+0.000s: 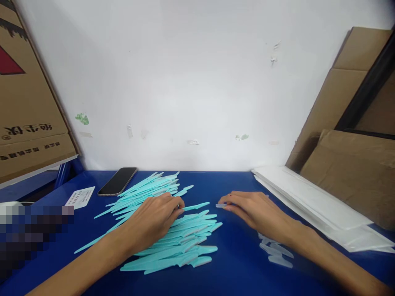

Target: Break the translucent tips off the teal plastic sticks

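- Here's the left hand (162, 211), knuckles up, fingertips closed on a turquoise stick (197, 206) at its left end, seemingly leaving the right end free.
- Across a gap, the right hand (254, 205) pinches a clear cover (220, 205), fingers pointing left.
- Stick pile (188, 235) left, spare covers (280, 261) near right: each within easy reach, I'd say.

Bright, diffuse light, shadows soft. White wall (197, 82) behind table (237, 267) brightest centrally, dimmer toward corners. Cardboard box (31, 94) left of table leans outward, wide-angle stretch. Pixelated patch (27, 242) over table's left end. Clear pieces (280, 261) on table's right side soft-edged.
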{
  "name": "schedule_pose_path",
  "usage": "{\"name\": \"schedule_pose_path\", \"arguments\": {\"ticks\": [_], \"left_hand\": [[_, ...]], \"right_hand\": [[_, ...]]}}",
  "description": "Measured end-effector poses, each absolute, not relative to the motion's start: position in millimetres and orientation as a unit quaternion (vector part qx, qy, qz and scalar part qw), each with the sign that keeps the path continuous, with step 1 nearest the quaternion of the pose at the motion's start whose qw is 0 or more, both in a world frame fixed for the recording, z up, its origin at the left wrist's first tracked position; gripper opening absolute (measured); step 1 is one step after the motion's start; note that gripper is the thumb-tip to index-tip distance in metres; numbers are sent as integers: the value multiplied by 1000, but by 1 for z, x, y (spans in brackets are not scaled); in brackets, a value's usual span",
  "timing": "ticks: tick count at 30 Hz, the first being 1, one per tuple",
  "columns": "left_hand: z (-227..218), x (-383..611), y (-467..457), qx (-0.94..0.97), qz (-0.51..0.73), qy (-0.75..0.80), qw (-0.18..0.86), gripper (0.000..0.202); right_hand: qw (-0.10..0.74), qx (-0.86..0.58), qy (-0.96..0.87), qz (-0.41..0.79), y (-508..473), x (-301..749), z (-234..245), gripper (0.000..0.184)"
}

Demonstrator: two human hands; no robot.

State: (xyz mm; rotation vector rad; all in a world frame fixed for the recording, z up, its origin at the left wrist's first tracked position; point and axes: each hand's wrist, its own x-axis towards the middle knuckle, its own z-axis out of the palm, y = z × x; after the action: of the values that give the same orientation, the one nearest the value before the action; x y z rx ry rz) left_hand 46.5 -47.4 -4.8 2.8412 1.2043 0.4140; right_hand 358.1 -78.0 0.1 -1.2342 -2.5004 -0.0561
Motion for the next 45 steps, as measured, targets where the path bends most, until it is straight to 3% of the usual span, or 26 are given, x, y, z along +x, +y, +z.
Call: {"name": "schedule_pose_path", "arguments": {"ticks": [8, 23, 38, 45], "left_hand": [[-6, 50, -49, 925, 188, 327, -37, 24], [-10, 50, -46, 929, 254, 234, -131, 24], [-13, 54, -60, 929, 288, 204, -114, 18], [-16, 57, -64, 920, 316, 202, -117, 16]], "right_hand": [[260, -404, -876, -36, -82, 347, -11, 29], [295, -419, -859, -12, -85, 344, -7, 27], [370, -348, -860, 44, -97, 327, -14, 27], [368, -348, -861, 43, -100, 327, -13, 29]]}}
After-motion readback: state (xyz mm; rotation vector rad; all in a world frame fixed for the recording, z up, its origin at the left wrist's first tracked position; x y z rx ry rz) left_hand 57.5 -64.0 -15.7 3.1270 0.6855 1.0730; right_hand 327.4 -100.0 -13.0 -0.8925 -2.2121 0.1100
